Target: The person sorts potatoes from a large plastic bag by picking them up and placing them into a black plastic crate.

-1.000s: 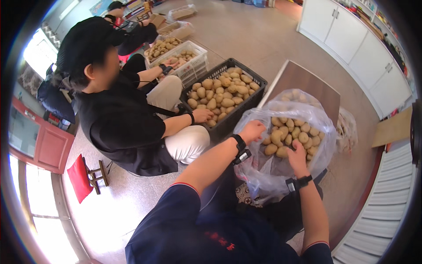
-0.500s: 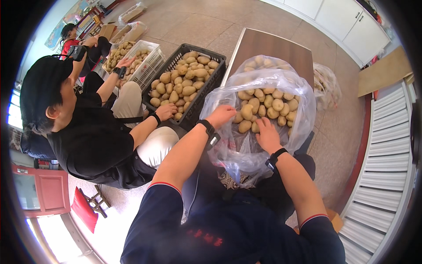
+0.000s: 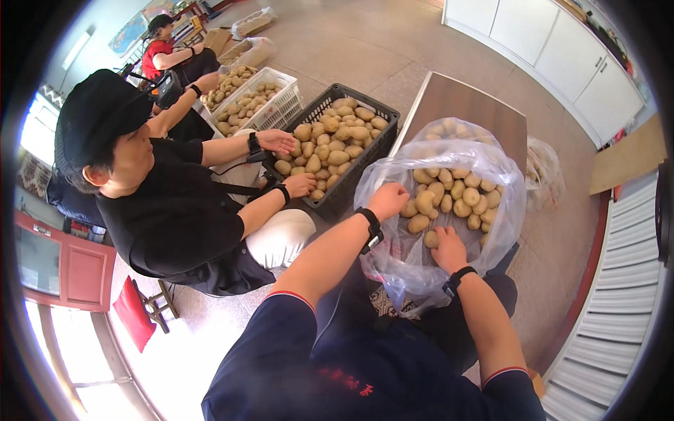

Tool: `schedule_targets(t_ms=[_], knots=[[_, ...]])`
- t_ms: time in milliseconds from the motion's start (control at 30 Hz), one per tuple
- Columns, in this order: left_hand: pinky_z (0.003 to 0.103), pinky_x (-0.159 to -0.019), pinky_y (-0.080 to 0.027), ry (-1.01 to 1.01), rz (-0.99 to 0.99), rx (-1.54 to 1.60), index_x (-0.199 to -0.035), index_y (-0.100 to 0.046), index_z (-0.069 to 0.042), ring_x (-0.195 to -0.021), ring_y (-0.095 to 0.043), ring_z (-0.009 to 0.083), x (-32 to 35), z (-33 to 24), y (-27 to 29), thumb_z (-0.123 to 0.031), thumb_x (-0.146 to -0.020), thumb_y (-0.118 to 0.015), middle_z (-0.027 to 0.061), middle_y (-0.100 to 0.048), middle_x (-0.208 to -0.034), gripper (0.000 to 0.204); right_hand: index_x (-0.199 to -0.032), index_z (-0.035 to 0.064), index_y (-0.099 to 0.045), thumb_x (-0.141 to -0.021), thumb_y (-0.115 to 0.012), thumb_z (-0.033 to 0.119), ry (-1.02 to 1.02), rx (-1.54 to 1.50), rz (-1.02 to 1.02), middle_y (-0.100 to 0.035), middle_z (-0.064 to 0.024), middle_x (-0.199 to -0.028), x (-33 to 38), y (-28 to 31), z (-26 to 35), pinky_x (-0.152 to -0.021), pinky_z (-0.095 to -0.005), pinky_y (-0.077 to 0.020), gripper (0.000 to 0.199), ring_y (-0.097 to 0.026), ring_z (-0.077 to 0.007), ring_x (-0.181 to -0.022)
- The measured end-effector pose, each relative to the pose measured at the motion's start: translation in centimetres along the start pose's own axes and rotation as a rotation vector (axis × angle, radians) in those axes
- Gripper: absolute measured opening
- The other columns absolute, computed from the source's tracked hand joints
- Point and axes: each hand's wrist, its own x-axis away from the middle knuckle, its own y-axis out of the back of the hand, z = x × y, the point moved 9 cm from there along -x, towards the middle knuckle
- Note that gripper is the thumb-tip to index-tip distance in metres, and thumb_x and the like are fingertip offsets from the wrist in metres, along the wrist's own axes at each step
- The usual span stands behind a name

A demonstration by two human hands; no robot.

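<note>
Both hands' grip (image 3: 418,224) holds potato-filled plastic bag (image 3: 393,252).

Pale yellow-tan potatoes (image 3: 449,196) in a clear plastic bag (image 3: 421,274); black plastic crate (image 3: 351,175), white plastic crate (image 3: 281,105), brown table (image 3: 470,105).

The left hand (image 3: 387,200) grips the near rim of a clear bag (image 3: 393,259) full of potatoes (image 3: 449,196), and the right hand (image 3: 448,249) reaches inside it, fingers around one potato (image 3: 431,239). The bag stands by a brown bench (image 3: 463,105). To the left, a seated person in black (image 3: 175,217) has both hands in a black crate (image 3: 354,175) of potatoes (a white crate (image 3: 284,105) sits just beyond it). Farther back, another person in red (image 3: 158,56) sits by the white crate.
</note>
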Motion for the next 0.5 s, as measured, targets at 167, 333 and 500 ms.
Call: schedule_targets(t_ms=[167,333,500], knots=[[0.038,-0.08,-0.051,-0.01,-0.09,0.201,-0.095,-0.069,-0.002,-0.088,-0.067,0.0271,0.9,-2.1,1.2,-0.026,-0.085,-0.063,0.0141,-0.07,-0.093,0.026,-0.123,0.0083,-0.054,-0.072,-0.072,0.014,-0.158,-0.196,0.032,-0.055,-0.0201,-0.116,-0.1,-0.3,-2.6,-0.091,-0.0459,-0.048,0.054,-0.056,-0.0398,-0.109],[0.033,-0.065,-0.052,0.019,0.006,0.381,-0.105,-0.066,-0.004,-0.075,-0.067,0.0194,1.5,-1.9,0.5,-0.029,-0.088,-0.064,0.0085,-0.068,-0.089,0.03,-0.121,0.0055,-0.052,-0.077,-0.074,0.02,-0.227,-0.724,0.04,-0.059,-0.0117,-0.096,-1.0,0.0,-2.7,-0.069,-0.0351,-0.0492,0.051,-0.06,-0.0243,-0.08],[0.027,-0.049,-0.048,0.154,0.253,0.488,-0.117,-0.059,-0.003,-0.061,-0.064,0.0155,3.0,-3.4,-1.2,-0.038,-0.089,-0.062,0.0098,-0.065,-0.099,0.044,-0.121,0.0072,-0.05,-0.087,-0.068,0.029,-0.461,-1.272,0.228,-0.056,-0.0032,-0.086,0.5,0.5,-0.7,-0.053,-0.024,-0.0391,0.044,-0.048,-0.01,-0.059]])
